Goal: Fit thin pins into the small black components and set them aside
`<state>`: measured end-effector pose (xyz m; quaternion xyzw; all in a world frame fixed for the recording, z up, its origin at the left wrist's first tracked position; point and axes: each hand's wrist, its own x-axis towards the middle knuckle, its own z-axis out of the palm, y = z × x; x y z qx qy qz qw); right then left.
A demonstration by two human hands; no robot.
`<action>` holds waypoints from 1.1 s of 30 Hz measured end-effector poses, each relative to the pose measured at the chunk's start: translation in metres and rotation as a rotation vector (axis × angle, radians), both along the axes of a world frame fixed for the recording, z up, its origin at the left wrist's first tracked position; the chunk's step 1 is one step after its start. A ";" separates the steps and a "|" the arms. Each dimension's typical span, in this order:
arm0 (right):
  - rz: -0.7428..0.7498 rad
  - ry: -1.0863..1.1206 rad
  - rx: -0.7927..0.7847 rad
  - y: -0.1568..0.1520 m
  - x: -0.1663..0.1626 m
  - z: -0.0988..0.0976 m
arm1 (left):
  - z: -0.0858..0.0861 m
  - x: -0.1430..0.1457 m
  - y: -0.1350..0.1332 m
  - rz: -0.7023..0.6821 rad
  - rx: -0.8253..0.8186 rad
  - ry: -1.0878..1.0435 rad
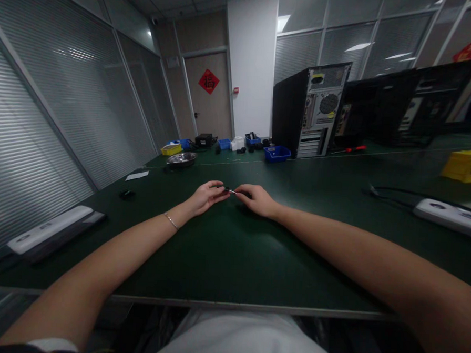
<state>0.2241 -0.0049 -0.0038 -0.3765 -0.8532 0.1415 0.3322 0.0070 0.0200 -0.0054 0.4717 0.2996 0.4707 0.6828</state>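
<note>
Both of my arms reach out over a dark green table (223, 260). My left hand (206, 196) and my right hand (257, 200) meet fingertip to fingertip near the table's middle. Between them they pinch a small thin dark part (230, 190), too small to name. A thin bracelet sits on my left wrist. Both hands hover just above the tabletop.
A metal bowl (181, 158), yellow and blue bins (276, 154) and small dark items lie at the far end. Black computer towers (310, 111) stand at the back right with a red screwdriver (353, 149). Power strips lie at left (49, 229) and right (450, 215). A yellow bin (467, 165) sits far right.
</note>
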 end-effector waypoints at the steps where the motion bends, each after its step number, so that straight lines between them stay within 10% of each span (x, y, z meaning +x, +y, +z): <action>1: -0.014 -0.003 0.004 0.001 0.000 -0.001 | -0.001 0.000 0.001 0.014 -0.001 -0.019; 10: -0.002 -0.019 0.018 0.001 0.001 -0.001 | -0.005 -0.002 0.011 0.149 -0.024 0.022; 33: -0.084 0.011 0.074 0.002 0.000 -0.002 | -0.010 -0.001 0.010 -0.020 0.283 0.268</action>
